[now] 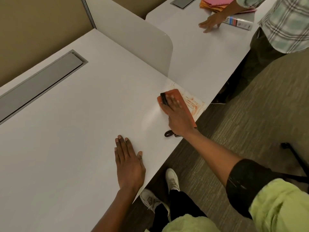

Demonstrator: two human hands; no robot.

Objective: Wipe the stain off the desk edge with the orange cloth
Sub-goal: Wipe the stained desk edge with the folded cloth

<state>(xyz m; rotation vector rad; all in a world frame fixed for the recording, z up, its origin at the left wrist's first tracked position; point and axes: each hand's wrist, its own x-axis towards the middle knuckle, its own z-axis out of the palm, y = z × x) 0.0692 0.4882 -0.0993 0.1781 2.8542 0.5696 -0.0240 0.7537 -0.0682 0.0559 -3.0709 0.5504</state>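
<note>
The orange cloth (173, 94) lies flat on the white desk (75, 131) close to its front edge. My right hand (178, 114) presses down on the cloth with fingers spread, a dark band across the knuckles. An orange streaky stain (195, 104) shows on the desk just right of the cloth, beside the edge. My left hand (128, 163) rests flat on the desk nearer to me, fingers apart, holding nothing.
A white divider panel (138, 39) stands behind the cloth. A grey cable slot (41, 81) runs along the back left. Another person's hand (211, 22) rests on the neighbouring desk by a stack of cloths (214, 4) and a tube (239, 22). A chair base (294, 158) stands at right.
</note>
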